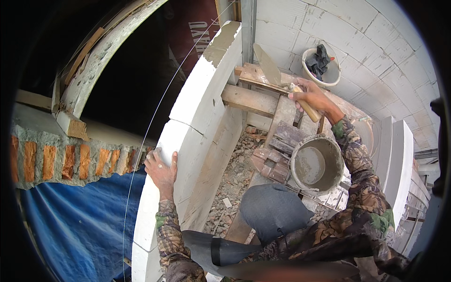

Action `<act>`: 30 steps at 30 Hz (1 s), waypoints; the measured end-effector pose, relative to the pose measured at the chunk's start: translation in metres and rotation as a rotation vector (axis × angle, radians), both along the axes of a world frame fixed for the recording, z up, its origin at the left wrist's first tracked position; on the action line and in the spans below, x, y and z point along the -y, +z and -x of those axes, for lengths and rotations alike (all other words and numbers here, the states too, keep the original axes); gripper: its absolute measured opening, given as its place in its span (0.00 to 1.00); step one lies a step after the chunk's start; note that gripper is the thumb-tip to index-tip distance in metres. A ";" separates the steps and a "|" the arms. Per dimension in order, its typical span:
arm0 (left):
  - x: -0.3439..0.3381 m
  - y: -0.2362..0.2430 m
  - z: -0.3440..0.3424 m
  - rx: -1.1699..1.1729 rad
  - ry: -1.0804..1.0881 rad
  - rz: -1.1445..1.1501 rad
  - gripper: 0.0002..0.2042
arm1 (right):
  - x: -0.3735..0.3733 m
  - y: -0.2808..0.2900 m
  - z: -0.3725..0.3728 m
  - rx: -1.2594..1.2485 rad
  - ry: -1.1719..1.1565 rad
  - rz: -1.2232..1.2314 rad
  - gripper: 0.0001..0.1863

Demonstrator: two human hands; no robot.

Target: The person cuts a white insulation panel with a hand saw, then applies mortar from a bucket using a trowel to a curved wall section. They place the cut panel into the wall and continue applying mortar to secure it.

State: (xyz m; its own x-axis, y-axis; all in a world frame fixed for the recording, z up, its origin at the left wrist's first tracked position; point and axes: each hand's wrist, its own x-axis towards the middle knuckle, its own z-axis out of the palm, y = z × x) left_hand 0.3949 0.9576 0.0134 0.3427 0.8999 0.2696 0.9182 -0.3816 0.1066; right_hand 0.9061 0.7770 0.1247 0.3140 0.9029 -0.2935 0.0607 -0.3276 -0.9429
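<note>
My left hand (pixel 161 168) lies with fingers apart on the top edge of a white block wall (pixel 181 136). In my right hand (pixel 314 97) is a trowel (pixel 268 66), gripped by its wooden handle, its blade pointing up and away to the left. Grey mortar (pixel 221 43) coats the top of the wall's far end. Below my right forearm stands a round bucket (pixel 339 173) with grey mortar smeared over its inside.
A pale bucket (pixel 339 70) holding a dark cloth stands against the block wall behind. Wooden planks (pixel 249 100) form a platform above rubble (pixel 225 188). A taut string (pixel 162 96) runs along the wall's left side. Exposed brick (pixel 49 162) and a blue tarp (pixel 84 221) lie left.
</note>
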 end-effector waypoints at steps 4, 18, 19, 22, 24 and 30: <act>-0.001 0.001 -0.002 0.002 0.003 0.011 0.35 | -0.194 -0.049 -0.019 -0.183 -0.144 -0.075 0.21; -0.004 -0.003 -0.001 -0.022 0.026 0.026 0.36 | -0.322 -0.104 -0.002 -0.627 -0.406 -0.305 0.14; -0.004 -0.002 0.000 -0.027 0.018 0.028 0.36 | -0.304 -0.099 0.003 -0.565 -0.295 -0.281 0.14; -0.003 -0.002 0.000 -0.044 0.022 0.002 0.36 | -0.214 -0.080 0.012 -0.351 -0.184 -0.172 0.15; -0.003 -0.005 0.001 -0.057 0.023 -0.004 0.36 | -0.126 -0.059 0.008 -0.114 -0.028 -0.126 0.16; -0.006 -0.013 0.005 -0.058 -0.052 -0.040 0.35 | 0.151 0.047 -0.008 0.534 0.187 0.144 0.27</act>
State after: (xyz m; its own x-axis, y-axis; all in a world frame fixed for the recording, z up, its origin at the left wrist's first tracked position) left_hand 0.3903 0.9634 0.0000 0.4049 0.8693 0.2836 0.9011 -0.4320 0.0376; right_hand 0.9144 0.6261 0.1719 0.2910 0.9201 -0.2620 0.5843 -0.3878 -0.7128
